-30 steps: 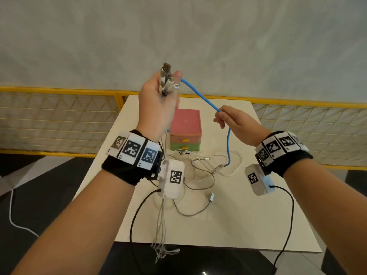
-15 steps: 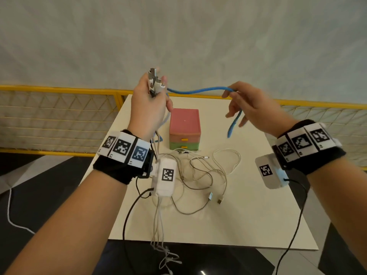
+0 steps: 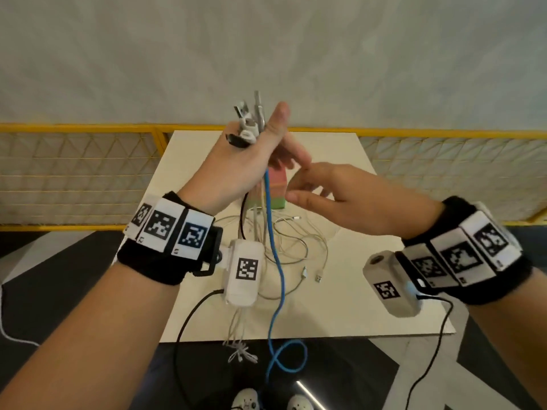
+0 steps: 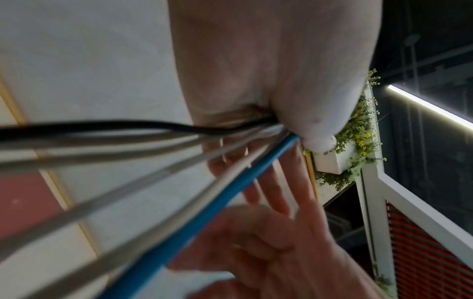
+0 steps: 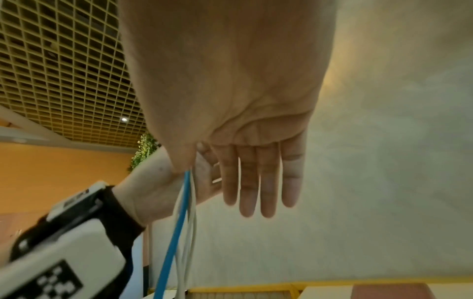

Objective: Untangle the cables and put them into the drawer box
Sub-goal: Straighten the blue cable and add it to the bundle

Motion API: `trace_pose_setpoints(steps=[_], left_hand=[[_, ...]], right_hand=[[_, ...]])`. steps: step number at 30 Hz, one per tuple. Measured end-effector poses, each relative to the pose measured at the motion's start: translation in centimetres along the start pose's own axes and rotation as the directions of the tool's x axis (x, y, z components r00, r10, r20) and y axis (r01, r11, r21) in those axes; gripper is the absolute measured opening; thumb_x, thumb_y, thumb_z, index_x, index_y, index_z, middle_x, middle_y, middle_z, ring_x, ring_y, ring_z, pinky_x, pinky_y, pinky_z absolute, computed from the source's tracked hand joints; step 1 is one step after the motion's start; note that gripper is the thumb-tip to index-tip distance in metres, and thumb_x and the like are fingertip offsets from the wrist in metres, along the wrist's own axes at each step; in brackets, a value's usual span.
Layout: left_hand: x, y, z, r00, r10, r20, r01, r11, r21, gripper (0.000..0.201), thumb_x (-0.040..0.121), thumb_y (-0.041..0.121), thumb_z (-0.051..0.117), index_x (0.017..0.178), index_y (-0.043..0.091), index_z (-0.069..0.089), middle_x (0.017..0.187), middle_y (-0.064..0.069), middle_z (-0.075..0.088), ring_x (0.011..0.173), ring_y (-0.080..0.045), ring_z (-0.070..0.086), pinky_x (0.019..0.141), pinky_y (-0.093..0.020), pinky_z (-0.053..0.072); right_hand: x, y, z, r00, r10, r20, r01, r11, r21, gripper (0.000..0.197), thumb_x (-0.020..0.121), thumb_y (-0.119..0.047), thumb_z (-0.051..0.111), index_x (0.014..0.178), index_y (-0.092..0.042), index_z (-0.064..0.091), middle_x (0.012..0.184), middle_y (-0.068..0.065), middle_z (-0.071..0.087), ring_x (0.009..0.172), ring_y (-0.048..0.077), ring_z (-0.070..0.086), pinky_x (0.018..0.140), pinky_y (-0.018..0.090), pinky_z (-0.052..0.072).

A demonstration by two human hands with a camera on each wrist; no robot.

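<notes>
My left hand (image 3: 254, 149) is raised above the table and grips a bundle of cable ends (image 3: 250, 121), plugs sticking up past the thumb. From that fist a blue cable (image 3: 273, 247) hangs straight down past the table edge and loops near the floor; white, grey and black cables (image 4: 107, 145) hang beside it. My right hand (image 3: 319, 187) is just right of the left, fingers straight (image 5: 256, 182), holding nothing. The pink-topped drawer box (image 3: 276, 187) stands behind the hands, mostly hidden. More pale cables (image 3: 299, 247) lie tangled on the table.
The cream table (image 3: 370, 291) is bordered at the back by a yellow mesh railing (image 3: 74, 173). Loose plugs (image 3: 318, 278) lie near the table's middle. Black wrist-camera leads (image 3: 189, 321) hang off the front edge. Dark floor lies below.
My right hand has let go of the blue cable and moved in beside the left hand. The blue cable, stretched between both hands before, now hangs down from the left fist.
</notes>
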State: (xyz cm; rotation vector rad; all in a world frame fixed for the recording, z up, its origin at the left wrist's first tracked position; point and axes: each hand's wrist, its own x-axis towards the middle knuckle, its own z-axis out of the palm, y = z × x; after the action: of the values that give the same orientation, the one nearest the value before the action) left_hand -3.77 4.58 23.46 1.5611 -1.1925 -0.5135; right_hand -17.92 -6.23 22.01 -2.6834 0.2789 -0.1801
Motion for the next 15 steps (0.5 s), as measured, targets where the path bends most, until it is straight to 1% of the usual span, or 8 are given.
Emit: trace_pose_setpoints(steps=[2, 3, 4, 7, 8, 10, 12, 15], left_hand=[[-0.7, 0.7, 0.6, 0.996, 0.002, 0.089, -0.007, 0.999, 0.051, 0.052, 0.103, 0.039, 0.032, 0.079, 0.02, 0.075, 0.078, 0.027, 0.071, 0.079, 0.015, 0.064, 0.071, -0.005, 0.046], [-0.8, 0.8, 0.8, 0.989, 0.007, 0.145, -0.015, 0.999, 0.052, 0.051, 0.103, 0.039, 0.032, 0.085, 0.021, 0.076, 0.088, 0.03, 0.071, 0.088, 0.018, 0.062, 0.074, -0.004, 0.046], [-0.9, 0.7, 1.0, 0.983, 0.009, 0.184, -0.017, 0.999, 0.043, 0.05, 0.103, 0.041, 0.032, 0.09, 0.023, 0.077, 0.099, 0.029, 0.07, 0.095, 0.017, 0.061, 0.078, -0.006, 0.047], [-1.2, 0.3, 1.0, 0.981, -0.021, 0.192, 0.016, 1.0, 0.026, 0.051, 0.101, 0.05, 0.03, 0.092, 0.03, 0.076, 0.107, 0.027, 0.069, 0.103, 0.012, 0.061, 0.087, -0.016, 0.05], [-1.2, 0.3, 1.1, 0.98, -0.017, 0.2, 0.013, 1.0, 0.02, 0.052, 0.1, 0.051, 0.029, 0.091, 0.03, 0.077, 0.108, 0.026, 0.07, 0.106, 0.011, 0.06, 0.095, -0.02, 0.047], [-1.3, 0.1, 1.2, 0.975, -0.006, 0.223, 0.001, 1.0, 0.024, 0.055, 0.1, 0.053, 0.03, 0.088, 0.029, 0.077, 0.109, 0.024, 0.07, 0.111, 0.011, 0.057, 0.108, -0.024, 0.035], [-1.5, 0.1, 1.3, 0.971, -0.01, 0.238, 0.003, 1.0, 0.03, 0.055, 0.101, 0.051, 0.031, 0.085, 0.025, 0.077, 0.107, 0.023, 0.071, 0.109, 0.016, 0.056, 0.103, -0.011, 0.028], [-1.7, -0.1, 1.3, 0.982, 0.004, 0.189, -0.011, 0.999, 0.039, 0.06, 0.102, 0.048, 0.032, 0.076, 0.014, 0.074, 0.097, 0.02, 0.074, 0.098, 0.013, 0.062, 0.081, 0.006, 0.031]], right_hand=[[0.1, -0.3, 1.0, 1.0, -0.009, -0.013, 0.011, 0.986, 0.169, 0.045, 0.093, -0.05, 0.036, 0.115, -0.019, 0.06, 0.11, -0.005, 0.064, 0.098, 0.001, 0.058, 0.087, 0.019, 0.048], [0.1, -0.5, 1.5, 1.0, -0.023, -0.018, 0.027, 0.966, 0.256, 0.039, 0.097, -0.04, 0.037, 0.119, -0.015, 0.057, 0.114, -0.003, 0.062, 0.101, -0.002, 0.056, 0.088, 0.014, 0.045], [0.1, -0.7, 2.0, 0.999, -0.037, -0.026, 0.043, 0.945, 0.323, 0.035, 0.099, -0.032, 0.037, 0.119, -0.009, 0.055, 0.117, 0.001, 0.061, 0.104, -0.001, 0.056, 0.09, 0.014, 0.044], [-0.1, -1.0, 3.7, 0.998, -0.03, -0.063, 0.057, 0.867, 0.495, 0.035, 0.101, -0.023, 0.034, 0.118, 0.004, 0.048, 0.116, 0.02, 0.058, 0.112, 0.026, 0.057, 0.097, 0.039, 0.048], [-0.2, -1.2, 4.2, 0.998, -0.021, -0.065, 0.054, 0.824, 0.565, 0.035, 0.101, -0.02, 0.033, 0.119, 0.005, 0.046, 0.115, 0.023, 0.057, 0.111, 0.03, 0.058, 0.097, 0.042, 0.049], [-0.4, -1.5, 5.2, 0.998, -0.023, -0.055, 0.054, 0.745, 0.665, 0.028, 0.101, -0.015, 0.032, 0.115, 0.005, 0.045, 0.104, 0.023, 0.056, 0.098, 0.029, 0.062, 0.09, 0.036, 0.053], [-0.4, -2.0, 6.0, 0.998, -0.012, -0.06, 0.05, 0.723, 0.689, 0.017, 0.102, -0.013, 0.031, 0.101, -0.006, 0.047, 0.087, 0.011, 0.051, 0.076, 0.022, 0.057, 0.072, 0.027, 0.055], [-0.5, -2.4, 7.0, 0.997, 0.003, -0.08, 0.056, 0.693, 0.719, 0.018, 0.103, -0.015, 0.028, 0.092, -0.012, 0.042, 0.074, 0.006, 0.044, 0.057, 0.023, 0.048, 0.053, 0.024, 0.048]])
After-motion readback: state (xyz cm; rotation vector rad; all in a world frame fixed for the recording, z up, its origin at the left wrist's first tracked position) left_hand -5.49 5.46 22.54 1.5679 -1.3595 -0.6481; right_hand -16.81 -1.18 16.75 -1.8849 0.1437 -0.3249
